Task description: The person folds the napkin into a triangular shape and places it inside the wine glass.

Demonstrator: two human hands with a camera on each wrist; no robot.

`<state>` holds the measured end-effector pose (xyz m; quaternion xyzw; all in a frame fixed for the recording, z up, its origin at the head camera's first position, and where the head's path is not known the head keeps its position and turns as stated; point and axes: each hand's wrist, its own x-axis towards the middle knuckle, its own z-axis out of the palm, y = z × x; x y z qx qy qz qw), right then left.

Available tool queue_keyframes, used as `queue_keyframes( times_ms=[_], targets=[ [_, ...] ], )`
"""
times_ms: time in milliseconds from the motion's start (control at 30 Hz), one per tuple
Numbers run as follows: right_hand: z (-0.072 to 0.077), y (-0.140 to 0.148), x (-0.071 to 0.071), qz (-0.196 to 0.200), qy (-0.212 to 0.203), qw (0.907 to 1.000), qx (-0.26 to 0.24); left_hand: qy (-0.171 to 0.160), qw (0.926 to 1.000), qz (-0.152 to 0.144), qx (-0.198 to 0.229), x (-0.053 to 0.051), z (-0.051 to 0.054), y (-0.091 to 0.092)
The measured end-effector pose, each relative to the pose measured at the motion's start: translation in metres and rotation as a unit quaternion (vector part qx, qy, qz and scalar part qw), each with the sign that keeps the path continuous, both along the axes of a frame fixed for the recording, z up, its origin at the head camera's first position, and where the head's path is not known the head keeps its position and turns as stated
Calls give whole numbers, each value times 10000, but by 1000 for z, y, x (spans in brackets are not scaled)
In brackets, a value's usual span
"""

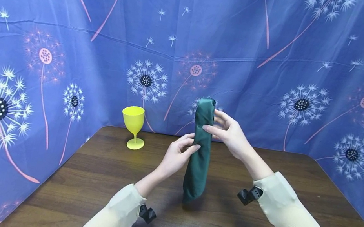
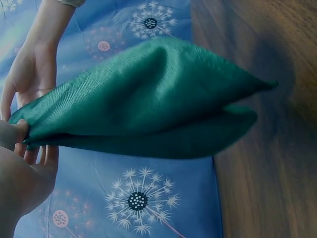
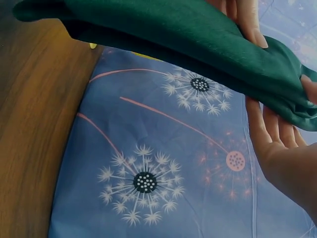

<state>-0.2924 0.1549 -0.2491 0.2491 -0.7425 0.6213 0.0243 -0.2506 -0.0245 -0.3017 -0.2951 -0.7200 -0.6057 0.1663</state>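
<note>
A folded dark green satin cloth (image 1: 196, 171) hangs upright above the table, narrow in the head view. My left hand (image 1: 177, 154) pinches its left edge about midway, thumb in front and fingers behind. Higher up, my right hand (image 1: 230, 133) grips the right edge near the folded top, thumb across the front. In the left wrist view the lower part of the cloth (image 2: 148, 94) spreads into two loose layers ending in a point. The right wrist view shows the cloth (image 3: 168, 34) bunched by the right hand's fingers (image 3: 270, 126). Its back side is mostly hidden.
A yellow plastic goblet (image 1: 133, 121) stands upright at the back left of the brown wooden table (image 1: 83, 193). Behind and beside the table hangs a blue curtain (image 1: 238, 27) with a dandelion print. A small black camera (image 1: 249, 195) sits at the right wrist, with another (image 1: 147, 214) at the left.
</note>
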Motion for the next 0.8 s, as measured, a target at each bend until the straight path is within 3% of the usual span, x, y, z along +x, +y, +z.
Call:
queue_keyframes(
  times_ms=[167, 400, 600, 800],
  targets=[
    [-2, 1, 0, -130, 310, 9994, -81, -142, 9996, -91, 232, 0, -2, 1],
    [-1, 6, 2, -241, 331, 9991, -143, -708, 9947, -444, 591, -4, -5, -1],
    [1, 11, 3, -293, 329, 9988, -218, -564, 9977, -167, 350, -3, -6, -5],
    [2, 15, 2, -414, 363, 9979, -348, -483, 9980, -230, 332, -8, -9, -16]
  ],
)
